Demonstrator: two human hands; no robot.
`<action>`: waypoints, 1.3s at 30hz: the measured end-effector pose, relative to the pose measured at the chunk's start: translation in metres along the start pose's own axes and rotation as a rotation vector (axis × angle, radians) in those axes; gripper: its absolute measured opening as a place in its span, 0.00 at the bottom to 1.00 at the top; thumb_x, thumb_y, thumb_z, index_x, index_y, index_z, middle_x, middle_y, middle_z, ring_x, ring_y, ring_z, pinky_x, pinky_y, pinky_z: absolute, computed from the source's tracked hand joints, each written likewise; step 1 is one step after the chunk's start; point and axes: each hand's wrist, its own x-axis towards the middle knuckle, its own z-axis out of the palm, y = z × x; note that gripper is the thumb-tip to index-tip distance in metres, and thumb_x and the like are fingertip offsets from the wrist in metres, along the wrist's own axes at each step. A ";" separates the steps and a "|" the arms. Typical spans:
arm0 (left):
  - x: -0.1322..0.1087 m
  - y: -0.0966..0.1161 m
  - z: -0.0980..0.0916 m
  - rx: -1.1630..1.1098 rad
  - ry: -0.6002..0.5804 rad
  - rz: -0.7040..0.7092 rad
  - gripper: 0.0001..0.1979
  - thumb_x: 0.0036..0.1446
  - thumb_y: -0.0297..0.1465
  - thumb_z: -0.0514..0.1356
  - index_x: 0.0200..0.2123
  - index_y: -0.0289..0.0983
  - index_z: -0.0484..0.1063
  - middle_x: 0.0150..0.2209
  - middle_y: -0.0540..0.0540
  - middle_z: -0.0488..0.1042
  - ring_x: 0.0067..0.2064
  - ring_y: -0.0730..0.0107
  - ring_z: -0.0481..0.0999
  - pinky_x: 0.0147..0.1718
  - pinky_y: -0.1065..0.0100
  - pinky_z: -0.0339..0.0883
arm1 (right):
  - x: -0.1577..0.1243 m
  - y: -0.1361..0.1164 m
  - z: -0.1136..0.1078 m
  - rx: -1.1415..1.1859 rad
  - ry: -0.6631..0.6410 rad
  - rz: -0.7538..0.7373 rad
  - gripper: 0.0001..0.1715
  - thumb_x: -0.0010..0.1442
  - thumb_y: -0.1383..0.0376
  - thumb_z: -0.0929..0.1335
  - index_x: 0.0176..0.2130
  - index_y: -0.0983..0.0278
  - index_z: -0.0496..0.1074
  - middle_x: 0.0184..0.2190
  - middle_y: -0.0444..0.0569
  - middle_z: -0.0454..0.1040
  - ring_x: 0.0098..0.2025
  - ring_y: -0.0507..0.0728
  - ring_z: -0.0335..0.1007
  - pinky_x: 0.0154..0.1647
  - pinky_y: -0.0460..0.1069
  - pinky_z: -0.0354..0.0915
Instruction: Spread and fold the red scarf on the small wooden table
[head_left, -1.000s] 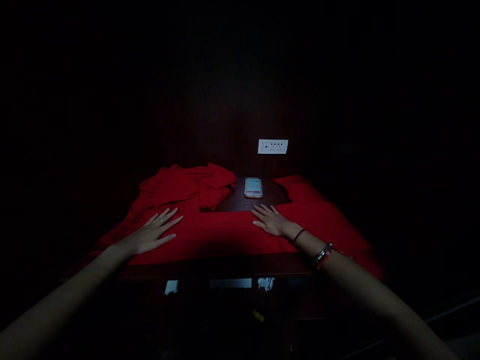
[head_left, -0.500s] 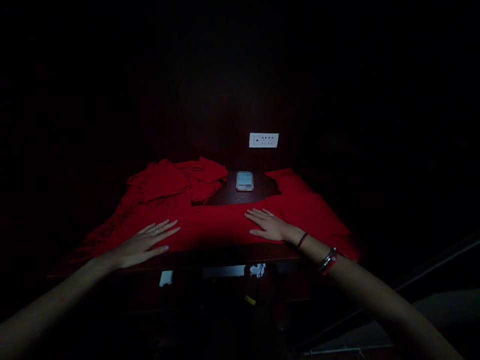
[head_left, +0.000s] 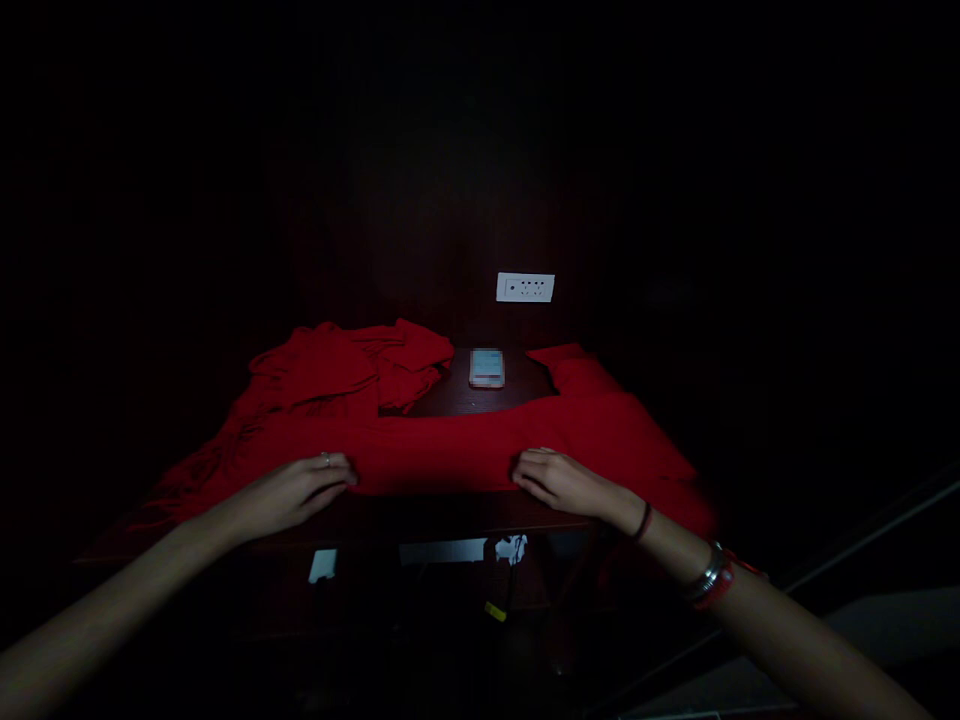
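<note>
A red fringed scarf (head_left: 439, 455) lies across the dark table, its near strip stretched flat between my hands. My left hand (head_left: 300, 490) is closed, fingers curled on the near edge of this strip at the left. Further right, my right hand (head_left: 559, 480) pinches the same edge, fingertips bent down onto the cloth. The scarf's left part (head_left: 315, 370) is bunched up, with tassels hanging toward the left side. Its right part (head_left: 622, 430) spreads smoothly over the table's right side. The fingertips of both hands are partly hidden against the fabric.
A phone with a lit screen (head_left: 487, 368) rests on the dark tabletop (head_left: 450, 402) behind the strip. A white wall socket (head_left: 525, 288) is above it. Below the front edge are pale objects and a yellow tag (head_left: 495, 611). The surroundings are very dark.
Both hands lay flat with fingers spread on the scarf; now they have drawn back to its near edge and their fingers have curled closed on it.
</note>
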 end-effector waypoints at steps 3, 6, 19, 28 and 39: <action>-0.003 0.004 -0.007 -0.054 -0.157 -0.010 0.14 0.57 0.30 0.43 0.32 0.37 0.68 0.32 0.48 0.68 0.35 0.74 0.67 0.36 0.74 0.61 | -0.007 0.001 -0.002 0.084 0.002 -0.017 0.13 0.59 0.66 0.55 0.35 0.66 0.66 0.31 0.49 0.65 0.35 0.52 0.60 0.40 0.48 0.57; 0.007 0.009 -0.013 -0.062 -0.180 -0.048 0.15 0.57 0.33 0.42 0.31 0.37 0.67 0.32 0.48 0.68 0.35 0.74 0.67 0.37 0.73 0.61 | -0.009 0.001 -0.008 0.130 -0.027 -0.031 0.12 0.58 0.64 0.58 0.35 0.65 0.67 0.33 0.49 0.66 0.37 0.53 0.60 0.43 0.50 0.56; 0.054 0.002 0.044 0.021 -0.222 -0.427 0.33 0.49 0.54 0.41 0.57 0.50 0.40 0.60 0.48 0.38 0.59 0.49 0.35 0.49 0.41 0.36 | 0.017 0.014 0.020 0.023 -0.293 0.381 0.39 0.54 0.44 0.48 0.59 0.60 0.42 0.60 0.50 0.39 0.60 0.62 0.32 0.56 0.58 0.36; 0.068 0.019 0.041 0.046 -0.087 -0.428 0.30 0.53 0.50 0.39 0.57 0.47 0.39 0.60 0.46 0.30 0.59 0.50 0.32 0.49 0.41 0.35 | 0.049 0.001 0.012 0.025 -0.169 0.390 0.41 0.54 0.43 0.46 0.59 0.63 0.43 0.60 0.52 0.39 0.60 0.62 0.27 0.56 0.60 0.31; 0.060 0.002 0.033 0.003 -0.322 -0.324 0.39 0.44 0.56 0.45 0.57 0.46 0.39 0.59 0.43 0.35 0.58 0.45 0.35 0.50 0.43 0.38 | 0.051 0.027 0.009 0.106 -0.470 0.573 0.50 0.48 0.38 0.50 0.59 0.65 0.39 0.60 0.54 0.34 0.60 0.63 0.27 0.57 0.59 0.31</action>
